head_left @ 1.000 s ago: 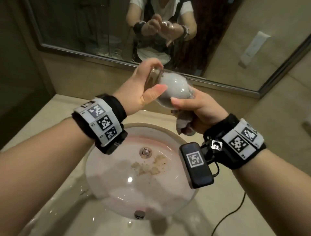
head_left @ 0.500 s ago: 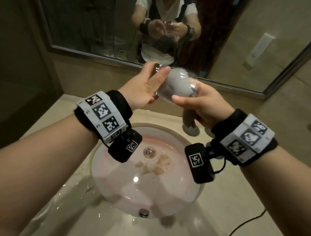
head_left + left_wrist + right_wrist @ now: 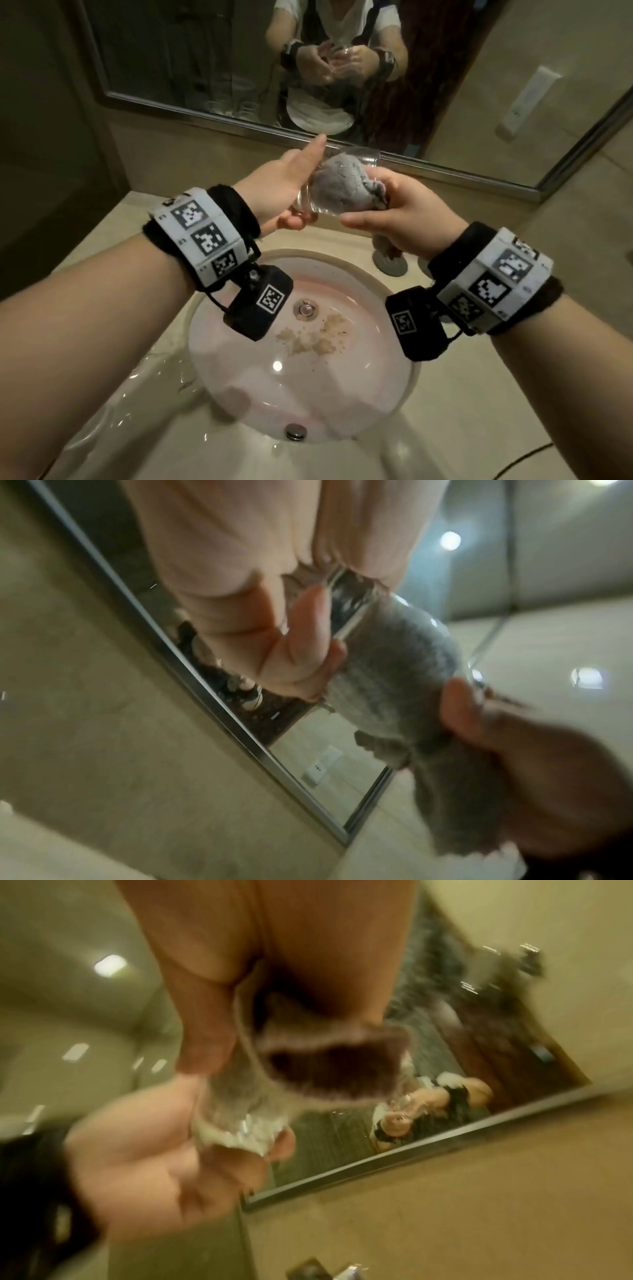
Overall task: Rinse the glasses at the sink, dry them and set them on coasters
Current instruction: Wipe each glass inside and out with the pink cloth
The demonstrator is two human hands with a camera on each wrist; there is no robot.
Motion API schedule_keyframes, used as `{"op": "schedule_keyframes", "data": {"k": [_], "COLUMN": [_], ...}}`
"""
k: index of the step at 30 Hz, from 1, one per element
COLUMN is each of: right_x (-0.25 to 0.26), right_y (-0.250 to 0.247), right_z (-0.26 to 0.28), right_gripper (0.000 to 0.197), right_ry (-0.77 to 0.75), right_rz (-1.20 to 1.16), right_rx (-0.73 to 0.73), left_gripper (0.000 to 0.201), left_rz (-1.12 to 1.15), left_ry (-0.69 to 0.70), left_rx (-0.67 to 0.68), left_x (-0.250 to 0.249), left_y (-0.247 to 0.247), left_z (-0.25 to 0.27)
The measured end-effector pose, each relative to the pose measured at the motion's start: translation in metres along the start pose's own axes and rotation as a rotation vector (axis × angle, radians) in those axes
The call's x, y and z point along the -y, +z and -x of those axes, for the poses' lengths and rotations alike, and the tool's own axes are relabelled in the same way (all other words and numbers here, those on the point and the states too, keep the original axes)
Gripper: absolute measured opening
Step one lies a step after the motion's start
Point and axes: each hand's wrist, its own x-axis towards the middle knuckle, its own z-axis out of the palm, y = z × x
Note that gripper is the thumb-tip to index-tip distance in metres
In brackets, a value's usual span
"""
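**Q:** What was shown in the head view, taking the sink as the landmark?

**A:** A clear glass (image 3: pixel 337 185) was held above the far rim of the sink (image 3: pixel 416 368), lying almost on its side. Its base was gripped by the left hand (image 3: pixel 284 186), with the thumb stretched along the wall and the other fingers curled beneath. A grey cloth (image 3: pixel 342 183) was stuffed inside. The cloth's tail was pinched by the right hand (image 3: pixel 407 214) at the mouth of the glass.

**Q:** And in the left wrist view?

**A:** The glass (image 3: pixel 394 647) was seen running away from the left palm toward the right hand (image 3: pixel 534 764), its long axis set from one hand to the other. The cloth (image 3: pixel 400 685) was seen packed in, with its loose end closed in the right fingers.

**Q:** And the right wrist view?

**A:** It was blurred. The thick base of the glass (image 3: pixel 240 1123) was seen clasped by the left hand (image 3: pixel 154 1150), and the cloth (image 3: pixel 329 1064) bunched below the right hand (image 3: pixel 274 961).

**Q:** Which relation was judged to matter next?

**A:** The glass's mouth faced the right hand, so the cloth would probably be twisted or drawn out along that axis. No coasters were seen.
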Motion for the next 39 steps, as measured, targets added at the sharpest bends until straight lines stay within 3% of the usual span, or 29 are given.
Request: {"op": "schedule_keyframes", "data": {"k": [3,5,9,12,16,22,27,33,36,39], "right_x": [-0.006,-0.011,-0.027,-0.035,-0.029,-0.03,-0.038,-0.066,-0.08,-0.085], "right_y": [-0.012,-0.019,-0.032,-0.026,0.017,0.035,0.048,0.054,0.059,0.061], "right_z": [0.003,0.008,0.015,0.01,0.0,0.006,0.019,0.04,0.044,0.044], "right_gripper": [0.021,0.02,0.017,0.019,0.029,0.041,0.051,0.054,0.062,0.06], "right_ry": [0.085,0.09,0.228,0.215,0.066,0.033,-0.043,-0.131,-0.093,-0.023], "right_rz": [-0.219,-0.328,-0.629,-0.533,-0.339,-0.265,-0.212,-0.112,-0.08,-0.047], "right_rx": [0.071,0.043,-0.301,-0.478,-0.394,-0.381,-0.33,-0.128,-0.182,-0.219], "left_gripper": [0.033,0.028,0.043,0.046,0.036,0.038,0.041,0.052,0.055,0.053], "left_rz": [-0.183,-0.264,-0.286,-0.204,-0.16,-0.14,0.072,0.441,0.476,0.527], "left_ry": [0.151,0.189,0.187,0.173,0.14,0.163,0.032,-0.08,-0.083,-0.082], "left_rx": [-0.104,-0.119,-0.15,-0.158,-0.257,-0.356,-0.416,-0.444,-0.423,-0.299], "left_x": [0.003,0.005,0.013,0.022,0.04,0.059,0.074,0.094,0.096,0.099], "left_y": [0.0,-0.004,-0.015,-0.009,0.006,0.006,0.012,0.009,0.007,0.01], "left_z": [0.006,0.008,0.009,0.009,0.008,0.006,0.009,0.02,0.02,0.024]}}
